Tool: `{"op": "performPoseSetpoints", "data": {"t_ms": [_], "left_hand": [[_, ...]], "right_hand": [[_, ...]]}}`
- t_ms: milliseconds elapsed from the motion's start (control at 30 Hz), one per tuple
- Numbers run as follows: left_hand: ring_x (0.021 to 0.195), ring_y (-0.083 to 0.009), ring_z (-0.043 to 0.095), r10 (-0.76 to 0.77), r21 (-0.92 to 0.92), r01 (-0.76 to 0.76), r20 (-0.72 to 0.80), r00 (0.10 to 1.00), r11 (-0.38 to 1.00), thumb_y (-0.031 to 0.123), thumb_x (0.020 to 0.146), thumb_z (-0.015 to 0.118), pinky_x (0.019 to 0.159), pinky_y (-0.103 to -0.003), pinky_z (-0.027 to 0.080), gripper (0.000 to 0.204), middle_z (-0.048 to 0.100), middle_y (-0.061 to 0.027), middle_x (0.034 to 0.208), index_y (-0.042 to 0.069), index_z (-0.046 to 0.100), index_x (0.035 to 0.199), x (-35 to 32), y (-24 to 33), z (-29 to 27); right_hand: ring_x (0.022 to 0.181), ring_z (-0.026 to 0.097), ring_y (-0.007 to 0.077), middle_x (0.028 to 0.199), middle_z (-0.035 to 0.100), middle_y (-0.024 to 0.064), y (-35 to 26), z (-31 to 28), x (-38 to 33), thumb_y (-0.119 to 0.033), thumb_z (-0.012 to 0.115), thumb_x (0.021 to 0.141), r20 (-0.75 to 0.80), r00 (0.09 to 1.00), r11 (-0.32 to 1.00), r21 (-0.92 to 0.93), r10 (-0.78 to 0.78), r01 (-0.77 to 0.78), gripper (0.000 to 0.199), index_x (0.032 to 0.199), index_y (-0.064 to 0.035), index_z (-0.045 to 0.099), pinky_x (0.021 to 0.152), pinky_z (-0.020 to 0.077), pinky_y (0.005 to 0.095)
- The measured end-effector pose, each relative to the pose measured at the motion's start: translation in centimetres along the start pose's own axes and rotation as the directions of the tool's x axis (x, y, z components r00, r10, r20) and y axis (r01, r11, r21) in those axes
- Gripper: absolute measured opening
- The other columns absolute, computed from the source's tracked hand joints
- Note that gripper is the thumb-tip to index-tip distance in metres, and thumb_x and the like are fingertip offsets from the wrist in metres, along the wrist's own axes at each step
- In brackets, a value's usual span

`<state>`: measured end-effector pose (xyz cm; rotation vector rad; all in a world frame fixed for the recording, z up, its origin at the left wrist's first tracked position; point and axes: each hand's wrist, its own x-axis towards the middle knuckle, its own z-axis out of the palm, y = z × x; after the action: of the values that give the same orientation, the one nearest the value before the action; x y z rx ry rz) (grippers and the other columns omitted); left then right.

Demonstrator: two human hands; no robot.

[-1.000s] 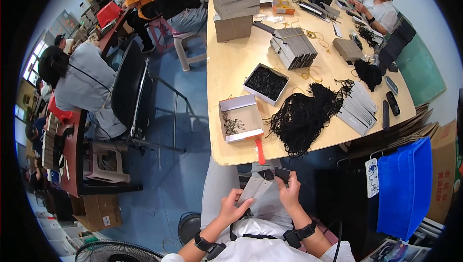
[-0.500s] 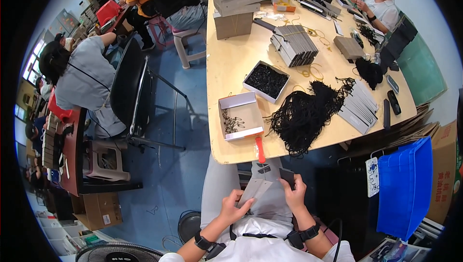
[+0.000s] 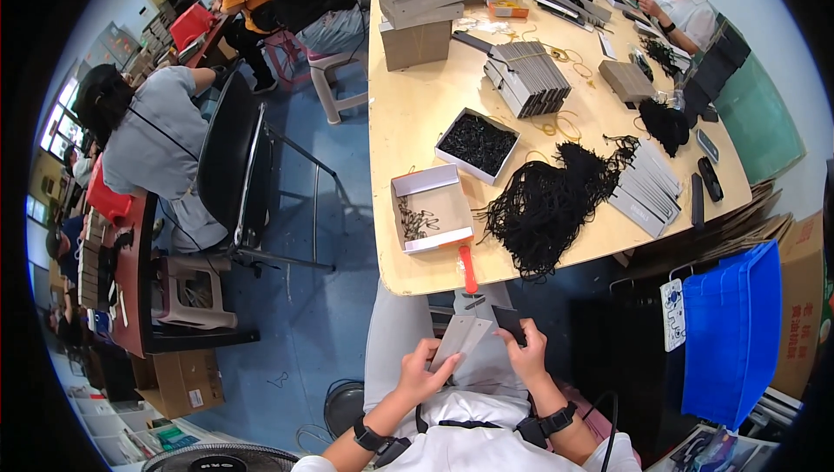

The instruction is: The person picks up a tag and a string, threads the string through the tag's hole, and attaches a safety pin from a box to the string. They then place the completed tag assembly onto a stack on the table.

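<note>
My left hand [image 3: 419, 372] is closed on a grey card [image 3: 460, 338], a long piece with a lengthwise crease, held over my lap. Close by on the right, a dark, flat card-like piece [image 3: 508, 323] is gripped between the thumb and fingers of my right hand [image 3: 526, 357]. The two pieces are near each other; I cannot tell whether they touch. Beyond them, an orange-red handled tool [image 3: 469, 269] lies at the table's front edge, its lower part sticking out over my lap.
On the table [image 3: 408, 137] lie a black cord heap [image 3: 543, 216], a box of small black pieces [image 3: 443, 155], a box with thin wire-like bits [image 3: 465, 237], fanned grey cards [image 3: 647, 194] and a bundled grey stack [image 3: 530, 81]. A blue bin [image 3: 730, 333] stands right. Several people sit nearby.
The dark piece in my right hand has turned and shifted left, towards the grey card. My left hand has barely moved and keeps its hold.
</note>
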<state>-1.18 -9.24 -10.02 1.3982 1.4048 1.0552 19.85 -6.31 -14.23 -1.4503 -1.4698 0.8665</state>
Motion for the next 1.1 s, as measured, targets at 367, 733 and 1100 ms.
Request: {"op": "performPoseSetpoints", "data": {"t_ms": [367,733,1100], "left_hand": [[0.067,-0.0166,0.056,0.026,0.065,-0.022,-0.053,0.998,0.998,0.011,0.077,0.076,0.056,-0.026,0.042,0.022,0.060,-0.0092,0.082,0.002,0.059,0.088,1.1,-1.0,-0.1],[0.058,-0.0080,0.043,0.167,0.126,-0.152,-0.122,0.978,0.980,0.009,0.078,0.074,0.049,-0.022,0.032,0.021,0.051,-0.0029,0.076,0.003,0.055,0.084,1.9,-1.2,0.3],[0.078,-0.0271,0.060,0.302,0.225,-0.268,-0.132,0.944,0.937,0.000,0.073,0.072,0.066,-0.035,0.048,0.012,0.064,-0.0080,0.082,0.002,0.065,0.083,2.8,-1.2,-1.4]], "right_hand": [[0.066,0.063,0.0168,0.078,0.067,0.0094,-2.7,-1.5,0.5,0.000,0.070,0.075,0.141,0.988,0.946,0.306,0.062,-0.103,0.010,0.084,0.0010,0.067,0.063,0.0471,0.0275],[0.065,0.063,0.0201,0.075,0.066,0.0111,-2.8,-1.0,0.7,-0.001,0.071,0.075,0.119,0.991,0.981,0.190,-0.056,0.033,0.011,0.084,0.0025,0.067,0.061,0.0473,0.0282],[0.068,0.064,0.0129,0.077,0.067,0.0105,-1.8,1.4,0.8,-0.002,0.072,0.080,-0.077,0.996,0.986,0.157,-0.037,0.049,0.017,0.088,0.0014,0.057,0.063,0.0493,0.0265]]}}
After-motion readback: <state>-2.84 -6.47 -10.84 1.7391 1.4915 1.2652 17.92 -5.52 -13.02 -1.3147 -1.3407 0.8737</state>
